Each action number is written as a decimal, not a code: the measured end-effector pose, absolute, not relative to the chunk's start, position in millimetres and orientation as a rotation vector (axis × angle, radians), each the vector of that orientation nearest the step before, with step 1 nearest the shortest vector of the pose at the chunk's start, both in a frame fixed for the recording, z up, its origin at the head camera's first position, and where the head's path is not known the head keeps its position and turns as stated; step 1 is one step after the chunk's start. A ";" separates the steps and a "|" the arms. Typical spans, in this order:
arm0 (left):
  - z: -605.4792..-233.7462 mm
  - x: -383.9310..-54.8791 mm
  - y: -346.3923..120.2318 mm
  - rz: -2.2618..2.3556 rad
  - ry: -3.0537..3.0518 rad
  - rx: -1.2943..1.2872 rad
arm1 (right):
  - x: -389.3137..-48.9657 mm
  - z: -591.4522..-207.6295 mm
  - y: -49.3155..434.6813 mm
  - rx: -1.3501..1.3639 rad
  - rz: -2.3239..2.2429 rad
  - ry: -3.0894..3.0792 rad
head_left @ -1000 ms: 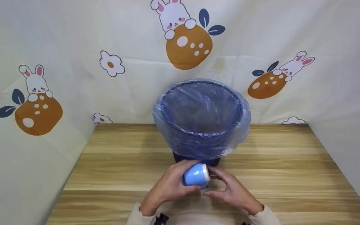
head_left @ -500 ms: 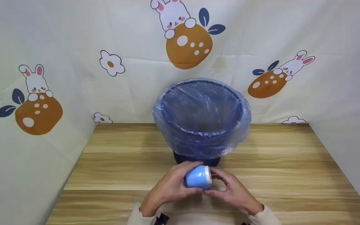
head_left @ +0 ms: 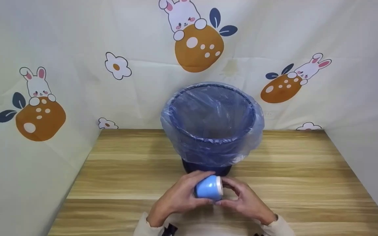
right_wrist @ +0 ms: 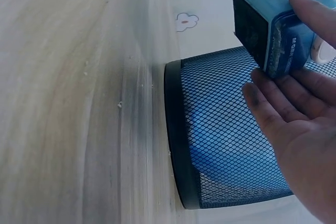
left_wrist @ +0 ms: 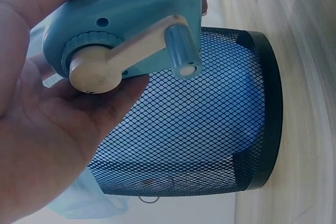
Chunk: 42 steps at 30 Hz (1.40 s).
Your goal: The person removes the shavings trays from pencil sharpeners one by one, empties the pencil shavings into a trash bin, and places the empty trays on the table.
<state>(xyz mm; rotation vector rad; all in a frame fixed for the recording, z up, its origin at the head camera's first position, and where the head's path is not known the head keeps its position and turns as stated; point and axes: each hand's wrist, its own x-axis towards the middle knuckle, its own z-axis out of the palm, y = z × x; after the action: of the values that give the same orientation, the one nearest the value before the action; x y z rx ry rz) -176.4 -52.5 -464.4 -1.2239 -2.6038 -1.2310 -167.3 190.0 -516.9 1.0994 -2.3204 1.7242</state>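
Observation:
A blue hand-crank pencil sharpener [head_left: 208, 188] is tipped on its side between both hands, in front of the bin. My left hand [head_left: 181, 194] grips its body, thumb and fingers on opposite sides. The left wrist view shows its cream crank [left_wrist: 140, 47] with a blue knob facing the left palm. My right hand [head_left: 246, 200] pinches the other end, thumb on one side and fingers on the other. Seen from the right wrist, that end has a dark panel [right_wrist: 251, 27] and small white lettering. Part of the sharpener is hidden by the hands.
A dark mesh waste bin [left_wrist: 194, 111] stands upright on the wooden table [head_left: 120, 177], just beyond the hands. A translucent blue bag [head_left: 208, 155] lines it and folds over its rim. A cloth printed with rabbits [head_left: 182, 18] encloses the back and sides.
The pencil sharpener has shifted slightly right and nearer the person, its pale-rimmed end closer to the right hand. The right thumb, apart from it earlier, now meets its lower edge beside the left thumb.

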 end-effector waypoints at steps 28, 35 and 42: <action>-462.8 -175.6 -54.2 -1.225 -2.621 -1.209 | -164.8 -518.9 192.1 1.064 1.723 -2.363; -463.4 -175.2 -53.3 -1.218 -2.619 -1.190 | -163.5 -518.4 190.6 1.039 1.684 -2.348; -462.4 -174.6 -52.9 -1.218 -2.605 -1.185 | -163.6 -519.7 189.5 1.002 1.618 -2.345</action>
<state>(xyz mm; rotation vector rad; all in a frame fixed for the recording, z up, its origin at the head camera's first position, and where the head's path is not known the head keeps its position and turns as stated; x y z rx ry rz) -174.6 -52.9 -462.4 -1.1851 -2.6055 -1.2176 -163.6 189.5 -519.7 1.0019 -2.3447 1.6183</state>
